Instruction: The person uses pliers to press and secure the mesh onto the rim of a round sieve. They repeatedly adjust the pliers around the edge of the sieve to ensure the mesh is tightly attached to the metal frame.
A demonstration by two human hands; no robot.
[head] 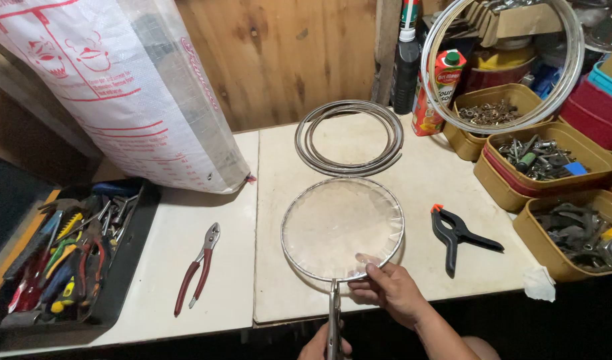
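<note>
Pale tabletop panels [206,267] filled the workbench, backed by a wooden plank wall [279,60]. Nearest the camera, the left hand [322,345] was clenched around the handles of metal pliers [334,320], whose jaws rose to bite the near rim of a round wire ring covered with clear film [342,229]. Just beside it, the right hand [391,290] rested on the ring's lower right edge, its fingers [371,268] curled, with the thumb tip pressing the film against the wire. The ring lay flat near the table's front edge, in the middle of the right panel. To the left, red-handled pliers [198,269] lay on the other panel, and beyond them a black tray of hand tools [72,257] sat at the table's left end. To the right of the ring lay a black spring clamp with orange tips [458,237]. Further back, a coil of metal rings [350,137] lay just behind the film-covered ring. Tan tubs of hardware [542,160] stood along the right side. A large printed plastic sack [119,87] leaned at the back left, and a juice carton [439,90] stood at the back with a big metal hoop [502,63] propped in front of it.
</note>
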